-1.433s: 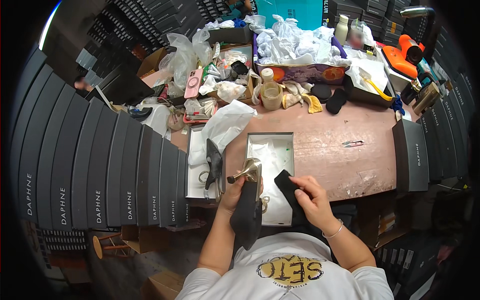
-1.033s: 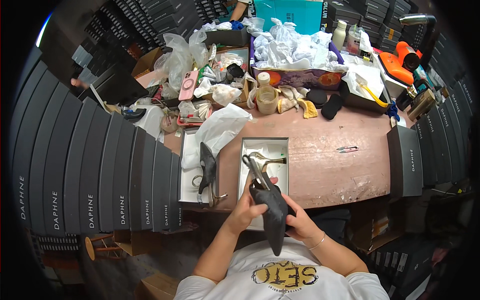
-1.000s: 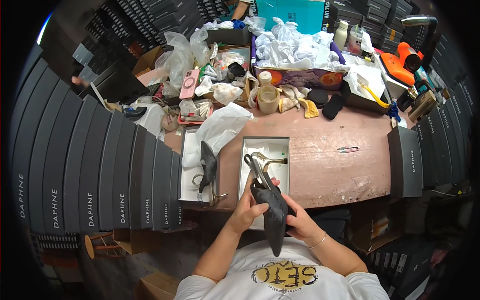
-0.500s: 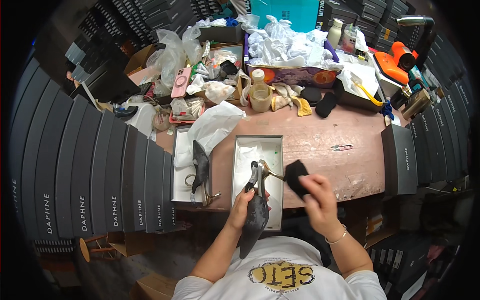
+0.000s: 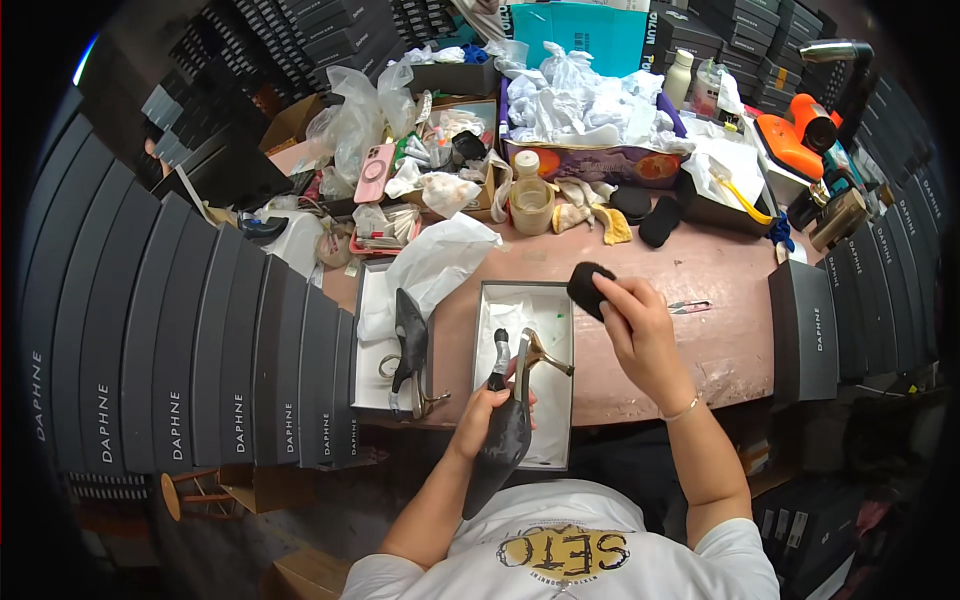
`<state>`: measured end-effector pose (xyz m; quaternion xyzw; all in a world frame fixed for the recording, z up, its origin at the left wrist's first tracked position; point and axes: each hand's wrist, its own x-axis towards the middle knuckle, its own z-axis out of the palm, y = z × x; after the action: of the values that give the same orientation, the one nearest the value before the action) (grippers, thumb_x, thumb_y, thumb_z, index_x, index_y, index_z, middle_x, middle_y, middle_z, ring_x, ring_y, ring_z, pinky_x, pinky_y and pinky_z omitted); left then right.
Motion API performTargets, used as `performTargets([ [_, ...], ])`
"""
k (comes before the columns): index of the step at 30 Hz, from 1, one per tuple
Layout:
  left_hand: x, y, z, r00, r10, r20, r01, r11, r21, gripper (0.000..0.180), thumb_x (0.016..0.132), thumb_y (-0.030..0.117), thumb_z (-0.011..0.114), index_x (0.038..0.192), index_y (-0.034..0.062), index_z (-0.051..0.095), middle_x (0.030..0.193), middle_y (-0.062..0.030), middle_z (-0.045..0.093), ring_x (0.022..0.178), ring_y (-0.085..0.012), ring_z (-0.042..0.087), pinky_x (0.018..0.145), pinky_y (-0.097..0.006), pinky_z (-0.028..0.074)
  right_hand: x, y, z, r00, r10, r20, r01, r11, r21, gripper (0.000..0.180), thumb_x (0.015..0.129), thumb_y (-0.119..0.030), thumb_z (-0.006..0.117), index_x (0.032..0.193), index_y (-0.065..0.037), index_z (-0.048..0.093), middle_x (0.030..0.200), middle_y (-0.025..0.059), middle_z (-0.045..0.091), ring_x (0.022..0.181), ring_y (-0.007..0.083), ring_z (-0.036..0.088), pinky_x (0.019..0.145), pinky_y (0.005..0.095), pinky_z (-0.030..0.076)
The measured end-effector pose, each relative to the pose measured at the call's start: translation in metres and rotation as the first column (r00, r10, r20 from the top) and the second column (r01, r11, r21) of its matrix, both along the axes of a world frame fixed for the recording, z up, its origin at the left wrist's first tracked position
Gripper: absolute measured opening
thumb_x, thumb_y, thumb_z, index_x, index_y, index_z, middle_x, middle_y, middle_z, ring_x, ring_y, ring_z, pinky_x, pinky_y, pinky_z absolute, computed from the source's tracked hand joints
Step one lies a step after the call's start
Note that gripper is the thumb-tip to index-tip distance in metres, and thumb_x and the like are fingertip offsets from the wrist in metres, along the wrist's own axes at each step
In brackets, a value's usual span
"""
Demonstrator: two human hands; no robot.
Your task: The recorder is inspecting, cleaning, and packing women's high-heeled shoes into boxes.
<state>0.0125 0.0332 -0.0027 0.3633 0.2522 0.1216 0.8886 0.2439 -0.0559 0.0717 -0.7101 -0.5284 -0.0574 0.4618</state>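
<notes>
My left hand [image 5: 478, 422] is closed around a dark high-heeled shoe [image 5: 506, 440]. Its pointed toe faces me, and the gold heel sticks out to the right. My right hand [image 5: 642, 335] pinches a black fuzzy pad [image 5: 588, 289] above the table, apart from the shoe and near the box's far right corner. Below the shoe's heel end stands an open shoebox [image 5: 570, 400] with white paper inside. A matching shoe [image 5: 410, 340] lies across the open box on the left [image 5: 362, 395], beside crumpled white tissue paper [image 5: 425, 265].
Tall rows of dark shoeboxes [image 5: 210, 350] line the left, with more [image 5: 803, 330] at the right. Small thread snips [image 5: 690, 307] lie on the table [image 5: 640, 390]. Behind are a jar [image 5: 531, 207], black pads [image 5: 659, 221], yellow cloths [image 5: 612, 223], a pink phone [image 5: 375, 173] and a tissue-filled carton [image 5: 600, 165].
My right hand has moved the black pad up and away from the shoe, toward the far side of the table. The shoe stays in my left hand, tilted slightly differently.
</notes>
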Motion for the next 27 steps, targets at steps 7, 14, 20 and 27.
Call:
performTargets([
  [7, 0.007, -0.014, 0.007, 0.992, 0.057, -0.115, -0.033, 0.979, 0.203, 0.055, 0.085, 0.022, 0.046, 0.135, -0.0010, 0.045, 0.099, -0.0081, 0.060, 0.088, -0.0149, 0.059, 0.079, -0.028, 0.049, -0.039, 0.001, -0.017, 0.843, 0.356, 0.403, -0.287, 0.932, -0.223, 0.029, 0.074, -0.016, 0.058, 0.102, -0.011, 0.066, 0.085, 0.0023, 0.053, 0.080, 0.0187, 0.056, 0.075, 0.0361, 0.038],
  [14, -0.013, 0.045, 0.016, 0.833, 0.543, -0.102, 0.067, 0.083, 0.994, 0.047, 0.086, 0.033, 0.068, 0.114, -0.0038, 0.060, 0.111, -0.0197, 0.060, 0.105, -0.0301, 0.058, 0.089, -0.038, 0.046, -0.007, 0.008, -0.023, 0.995, 0.089, -0.040, -0.093, 0.989, -0.113, 0.020, 0.082, -0.005, 0.065, 0.101, -0.005, 0.067, 0.091, 0.0095, 0.062, 0.082, 0.0263, 0.058, 0.075, 0.0344, 0.039],
  [20, -0.093, 0.126, -0.059, 0.597, 0.562, -0.573, 0.397, 0.414, 0.819, 0.072, 0.079, 0.046, 0.070, 0.125, -0.0054, 0.051, 0.110, -0.0262, 0.061, 0.102, -0.0375, 0.059, 0.090, -0.042, 0.046, -0.030, -0.012, -0.058, 0.910, 0.170, -0.377, -0.217, 0.972, -0.086, 0.022, 0.084, -0.004, 0.063, 0.106, -0.001, 0.065, 0.090, 0.0150, 0.061, 0.081, 0.0296, 0.059, 0.072, 0.0355, 0.047],
  [27, -0.097, 0.117, -0.052, 0.824, 0.514, -0.240, -0.344, 0.789, 0.508, 0.057, 0.080, 0.005, 0.068, 0.132, 0.0012, 0.046, 0.109, -0.0070, 0.060, 0.091, -0.0149, 0.060, 0.079, -0.027, 0.049, -0.065, -0.022, -0.043, 0.840, 0.215, -0.498, -0.329, 0.932, -0.151, 0.023, 0.085, -0.004, 0.063, 0.108, 0.001, 0.065, 0.090, 0.0137, 0.061, 0.081, 0.0244, 0.060, 0.075, 0.0319, 0.047],
])
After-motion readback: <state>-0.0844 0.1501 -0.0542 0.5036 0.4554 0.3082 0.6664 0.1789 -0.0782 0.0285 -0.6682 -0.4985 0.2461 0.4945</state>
